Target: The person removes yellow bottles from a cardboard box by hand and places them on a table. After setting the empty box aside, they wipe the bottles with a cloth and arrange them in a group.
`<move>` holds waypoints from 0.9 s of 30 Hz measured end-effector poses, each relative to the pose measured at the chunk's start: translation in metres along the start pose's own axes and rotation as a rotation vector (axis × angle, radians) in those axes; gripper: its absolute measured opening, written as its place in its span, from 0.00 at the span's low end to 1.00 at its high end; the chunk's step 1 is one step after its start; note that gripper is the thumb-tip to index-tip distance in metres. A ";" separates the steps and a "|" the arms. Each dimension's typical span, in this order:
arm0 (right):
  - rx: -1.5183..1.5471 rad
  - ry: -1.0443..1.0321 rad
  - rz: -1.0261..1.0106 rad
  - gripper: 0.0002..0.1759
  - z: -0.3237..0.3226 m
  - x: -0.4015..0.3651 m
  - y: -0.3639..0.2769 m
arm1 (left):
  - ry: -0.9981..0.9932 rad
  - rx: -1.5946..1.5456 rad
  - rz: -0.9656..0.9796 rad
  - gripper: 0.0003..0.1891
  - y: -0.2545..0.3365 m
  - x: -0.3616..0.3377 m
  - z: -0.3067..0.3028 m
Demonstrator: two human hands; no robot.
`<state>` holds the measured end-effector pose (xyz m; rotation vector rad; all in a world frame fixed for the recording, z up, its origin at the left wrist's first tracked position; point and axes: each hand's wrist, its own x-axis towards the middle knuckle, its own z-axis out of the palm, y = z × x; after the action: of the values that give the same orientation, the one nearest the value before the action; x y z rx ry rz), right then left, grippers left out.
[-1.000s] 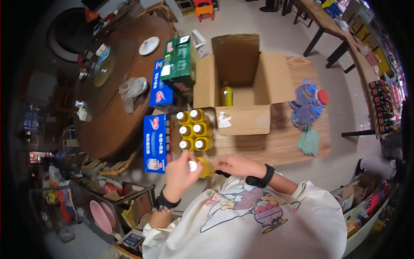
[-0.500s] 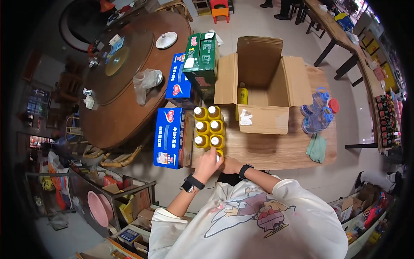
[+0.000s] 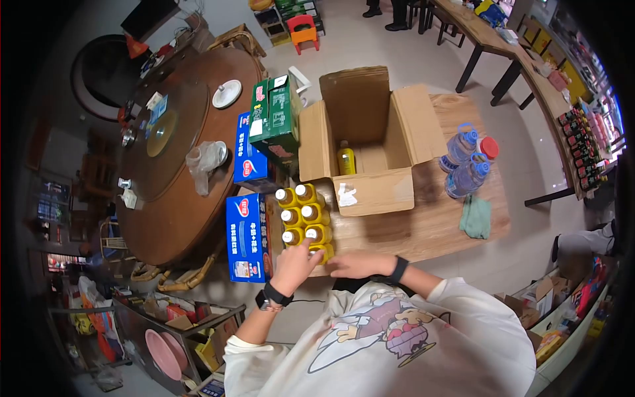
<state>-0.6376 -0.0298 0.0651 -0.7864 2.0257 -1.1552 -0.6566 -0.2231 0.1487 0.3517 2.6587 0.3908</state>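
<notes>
Several yellow bottles with white caps (image 3: 309, 213) stand upright in two close rows on the wooden table. My left hand (image 3: 296, 268) is at the near end of the group, its fingers closed around the top of the nearest yellow bottle (image 3: 324, 253). Part of that bottle is hidden behind the fingers. To its right, my right hand (image 3: 360, 264) is held low over the table's near edge, fingers stretched out and holding nothing. An open cardboard box (image 3: 380, 192) stands beyond the hands, with one yellow bottle (image 3: 346, 159) upright inside.
Blue cartons (image 3: 245, 238) and a green carton (image 3: 274, 122) line the left side, beside a round brown table (image 3: 192, 225). Large water bottles (image 3: 466, 175) and a green cloth (image 3: 476, 218) are on the wooden table (image 3: 377, 238) at right.
My right hand has drawn away from the nearest bottle and its fingers have stretched out. My left hand stays at that bottle. The whole view has shifted and tilted a little.
</notes>
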 end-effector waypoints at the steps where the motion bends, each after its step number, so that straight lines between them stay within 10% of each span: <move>1: -0.021 0.062 0.010 0.23 -0.036 -0.022 -0.034 | 0.001 0.002 0.003 0.20 0.018 -0.004 -0.023; 5: -0.143 0.744 0.063 0.14 -0.118 -0.059 -0.067 | -0.550 -0.807 0.395 0.18 0.098 -0.017 -0.112; 8: -0.532 1.011 -0.008 0.16 -0.155 -0.052 -0.038 | -0.590 -0.879 0.597 0.18 0.162 -0.008 -0.152; 11: -0.654 1.053 -0.082 0.24 -0.146 -0.035 0.029 | -0.482 -0.921 0.590 0.16 0.196 0.061 -0.134; 13: -0.545 1.302 -0.210 0.23 -0.135 -0.025 0.026 | -0.090 -0.380 0.634 0.14 0.200 0.127 -0.118; 17: -0.759 1.166 0.027 0.15 -0.114 -0.026 0.043 | -0.125 0.416 0.273 0.15 0.176 0.247 -0.068; 27: -0.724 1.149 0.021 0.11 -0.120 -0.023 0.046 | -0.336 0.243 -0.229 0.19 0.079 0.407 0.047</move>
<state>-0.7259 0.0660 0.0760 -0.3906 3.5086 -0.9079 -0.9783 -0.0163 -0.0191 0.1634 2.3808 -0.0613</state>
